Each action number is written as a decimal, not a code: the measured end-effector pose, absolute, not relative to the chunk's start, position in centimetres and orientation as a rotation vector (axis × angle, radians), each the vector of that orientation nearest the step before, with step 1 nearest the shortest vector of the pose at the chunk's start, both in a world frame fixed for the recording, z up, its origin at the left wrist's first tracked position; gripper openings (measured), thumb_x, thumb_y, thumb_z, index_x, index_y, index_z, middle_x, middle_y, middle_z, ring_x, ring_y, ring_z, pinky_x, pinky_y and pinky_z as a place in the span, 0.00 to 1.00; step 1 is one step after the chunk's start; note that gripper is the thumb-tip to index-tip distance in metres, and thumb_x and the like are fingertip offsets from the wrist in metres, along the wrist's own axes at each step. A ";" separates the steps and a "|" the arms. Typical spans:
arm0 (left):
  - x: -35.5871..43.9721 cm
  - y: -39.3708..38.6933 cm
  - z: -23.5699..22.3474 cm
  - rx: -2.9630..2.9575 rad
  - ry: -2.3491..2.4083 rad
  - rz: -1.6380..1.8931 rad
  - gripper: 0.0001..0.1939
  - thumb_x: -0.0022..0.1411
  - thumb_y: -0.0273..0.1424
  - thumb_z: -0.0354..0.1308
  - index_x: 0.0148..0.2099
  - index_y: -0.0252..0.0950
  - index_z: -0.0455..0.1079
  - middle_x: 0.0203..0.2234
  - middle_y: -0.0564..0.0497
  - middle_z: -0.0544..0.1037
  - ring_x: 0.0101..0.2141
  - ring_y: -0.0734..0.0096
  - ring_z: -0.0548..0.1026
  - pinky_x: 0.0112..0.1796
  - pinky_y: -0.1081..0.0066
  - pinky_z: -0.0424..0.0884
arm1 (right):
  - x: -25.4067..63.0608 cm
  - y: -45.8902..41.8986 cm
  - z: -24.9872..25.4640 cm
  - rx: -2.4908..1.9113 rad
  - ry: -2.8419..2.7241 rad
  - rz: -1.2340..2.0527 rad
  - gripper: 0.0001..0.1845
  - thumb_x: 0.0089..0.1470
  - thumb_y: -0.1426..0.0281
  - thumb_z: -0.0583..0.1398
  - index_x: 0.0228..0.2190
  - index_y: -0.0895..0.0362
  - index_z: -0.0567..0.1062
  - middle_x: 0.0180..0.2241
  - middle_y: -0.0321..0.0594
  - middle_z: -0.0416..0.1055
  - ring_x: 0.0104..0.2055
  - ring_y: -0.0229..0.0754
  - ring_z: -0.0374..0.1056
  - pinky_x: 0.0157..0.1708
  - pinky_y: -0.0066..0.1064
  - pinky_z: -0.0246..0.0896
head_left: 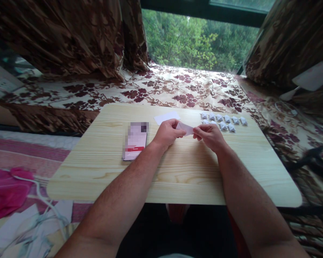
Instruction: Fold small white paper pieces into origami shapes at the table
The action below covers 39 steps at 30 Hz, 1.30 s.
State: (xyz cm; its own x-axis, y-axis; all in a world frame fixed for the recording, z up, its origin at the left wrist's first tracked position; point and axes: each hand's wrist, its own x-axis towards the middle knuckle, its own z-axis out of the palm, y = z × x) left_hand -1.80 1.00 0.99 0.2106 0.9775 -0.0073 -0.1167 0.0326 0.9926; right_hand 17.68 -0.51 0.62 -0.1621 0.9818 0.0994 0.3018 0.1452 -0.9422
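Observation:
A small piece of white paper (185, 128) is held just above the table between my two hands. My left hand (168, 132) pinches its left edge, and my right hand (208, 135) pinches its right end. Behind my left hand a flat white sheet of paper (165, 117) lies on the wooden table (183, 168). Several small folded paper pieces (227, 119) with raised points stand in two rows beyond my right hand, which partly hides the nearer row.
A smartphone (136, 140) lies on the table left of my hands. Flower-patterned fabric (185, 86) covers the ledge behind, under a window (188, 39) between curtains (91, 32). Loose papers, a white cable (39, 190) and pink cloth (9, 191) lie at the lower left.

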 end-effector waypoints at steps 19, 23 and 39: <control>-2.2 1.4 0.7 1.073 0.989 1.086 0.16 0.49 0.41 0.68 0.29 0.34 0.70 0.25 0.50 0.76 0.23 0.76 0.72 0.25 0.76 0.66 | 17.4 -0.9 1.3 -0.999 -1.323 1.284 0.23 0.57 0.53 0.59 0.31 0.60 0.83 0.24 0.45 0.77 0.24 0.39 0.66 0.24 0.31 0.60; -2.3 1.4 0.9 0.987 0.891 1.043 0.14 0.48 0.37 0.68 0.28 0.33 0.70 0.22 0.52 0.73 0.20 0.80 0.67 0.21 0.78 0.61 | 17.7 -0.9 1.6 -0.859 -1.284 1.361 0.17 0.49 0.67 0.65 0.43 0.55 0.82 0.30 0.40 0.78 0.27 0.39 0.69 0.27 0.32 0.64; -2.3 0.8 1.1 1.139 0.864 0.829 0.13 0.45 0.36 0.70 0.27 0.32 0.73 0.20 0.51 0.72 0.20 0.79 0.66 0.20 0.76 0.58 | 17.9 -1.7 2.4 -0.926 -1.634 1.433 0.15 0.44 0.61 0.72 0.32 0.57 0.82 0.30 0.40 0.76 0.32 0.39 0.69 0.33 0.32 0.66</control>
State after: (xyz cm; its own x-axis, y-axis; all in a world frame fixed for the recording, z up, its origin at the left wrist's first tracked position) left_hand -2.26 0.76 1.09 0.4319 0.8898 -0.1471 -0.1104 0.2140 0.9706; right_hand 17.90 -1.67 2.41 -0.4489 0.8901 0.0791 0.0378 0.1073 -0.9935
